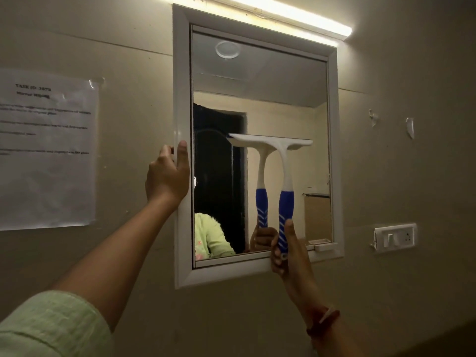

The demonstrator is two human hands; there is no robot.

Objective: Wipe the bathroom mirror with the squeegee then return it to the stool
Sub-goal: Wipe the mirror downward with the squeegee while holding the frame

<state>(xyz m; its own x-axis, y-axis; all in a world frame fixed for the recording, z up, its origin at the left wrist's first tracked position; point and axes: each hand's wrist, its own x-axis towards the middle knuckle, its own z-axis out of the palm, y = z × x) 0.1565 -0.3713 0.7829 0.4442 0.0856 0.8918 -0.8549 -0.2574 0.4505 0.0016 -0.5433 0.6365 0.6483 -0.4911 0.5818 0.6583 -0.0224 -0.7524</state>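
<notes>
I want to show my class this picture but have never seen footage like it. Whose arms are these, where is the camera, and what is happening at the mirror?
There is no machine here: a person wears one camera on the head, so you look out over their own two arms. The left hand grips the white frame of a wall mirror. The right hand holds the blue handle of a squeegee, whose white blade lies against the glass about halfway up. The second squeegee and hand are reflections. A printed sheet is taped to the wall at the left, a lit tube light runs above, and a switch plate sits at the lower right.
</notes>
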